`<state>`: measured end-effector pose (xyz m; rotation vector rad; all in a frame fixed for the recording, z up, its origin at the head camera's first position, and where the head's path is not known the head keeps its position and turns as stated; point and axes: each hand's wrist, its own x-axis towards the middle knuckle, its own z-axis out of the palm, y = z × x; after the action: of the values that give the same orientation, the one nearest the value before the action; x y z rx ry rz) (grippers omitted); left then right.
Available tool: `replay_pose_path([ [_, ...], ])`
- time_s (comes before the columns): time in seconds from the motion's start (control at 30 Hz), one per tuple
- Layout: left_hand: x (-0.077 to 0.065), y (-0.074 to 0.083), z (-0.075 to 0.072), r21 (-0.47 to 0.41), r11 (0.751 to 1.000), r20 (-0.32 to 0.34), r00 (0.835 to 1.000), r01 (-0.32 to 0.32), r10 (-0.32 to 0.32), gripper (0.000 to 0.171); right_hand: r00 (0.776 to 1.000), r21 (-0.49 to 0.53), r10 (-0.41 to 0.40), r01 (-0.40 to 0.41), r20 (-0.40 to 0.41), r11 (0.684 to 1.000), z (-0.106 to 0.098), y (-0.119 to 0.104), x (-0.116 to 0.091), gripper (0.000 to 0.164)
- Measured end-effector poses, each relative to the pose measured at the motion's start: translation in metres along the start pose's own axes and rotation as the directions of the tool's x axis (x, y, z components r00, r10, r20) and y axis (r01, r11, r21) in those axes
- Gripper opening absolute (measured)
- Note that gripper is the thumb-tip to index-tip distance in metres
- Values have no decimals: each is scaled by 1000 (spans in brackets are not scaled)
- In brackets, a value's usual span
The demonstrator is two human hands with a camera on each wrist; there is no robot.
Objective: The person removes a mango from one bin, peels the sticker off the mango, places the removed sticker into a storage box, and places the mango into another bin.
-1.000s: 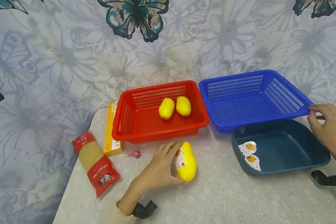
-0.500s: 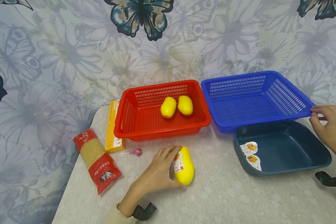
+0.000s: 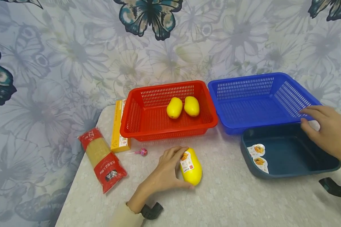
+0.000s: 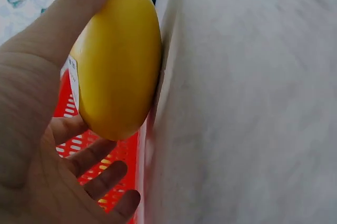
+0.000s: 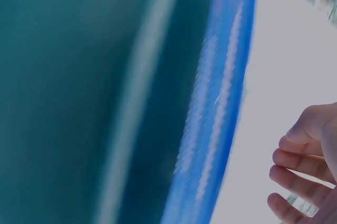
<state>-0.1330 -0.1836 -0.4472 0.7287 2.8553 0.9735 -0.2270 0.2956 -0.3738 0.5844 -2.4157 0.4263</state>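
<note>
On the table in front of the red basket (image 3: 170, 134) lies a yellow mango (image 3: 194, 171) with a white label. My left hand (image 3: 166, 173) pinches it lengthwise, thumb at the stem end and index finger at the other. In the left wrist view the mango (image 4: 124, 66) shows its small green stem, and the other fingers (image 4: 108, 179) spread away from it. My right hand (image 3: 328, 129) hovers with loosely bent fingers over the dark teal tray (image 3: 287, 154), near the blue basket's (image 3: 253, 110) right corner. Nothing is between the right fingers (image 5: 297, 179).
Inside the red basket sit two more mangoes (image 3: 174, 108). A yellow box (image 3: 120, 132), a lollipop (image 3: 143, 152) and a red-ended bag of noodles (image 3: 103, 159) lie to the left. Label stickers (image 3: 260, 156) are on the tray's left side. A patterned wall backs the table.
My right hand has let go of the blue basket's corner and shifted left over the tray. The mango has rolled slightly in my left hand, its label now facing up more.
</note>
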Motion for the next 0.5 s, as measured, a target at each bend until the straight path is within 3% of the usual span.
replay_pose_path([
  [0.1, 1, -2, 1, -22, 1000, 16, 1000, 0, 0, 120, 994, 58, -110, 109, 11, 992, 2, -34, 7, 26],
  [0.27, 1, -3, 1, -99, 995, 41, 999, 17, -13, 120, 953, 166, -302, 302, -22, 939, 19, -86, 16, 59],
  [0.37, 1, -4, 2, -144, 989, 39, 999, 27, -21, 118, 938, 227, -347, 340, -7, 913, 30, -114, 19, 56],
  [0.5, 2, -6, 6, -165, 985, 33, 999, 46, -41, 117, 939, 327, -332, 287, 92, 900, 43, -144, 20, 27],
])
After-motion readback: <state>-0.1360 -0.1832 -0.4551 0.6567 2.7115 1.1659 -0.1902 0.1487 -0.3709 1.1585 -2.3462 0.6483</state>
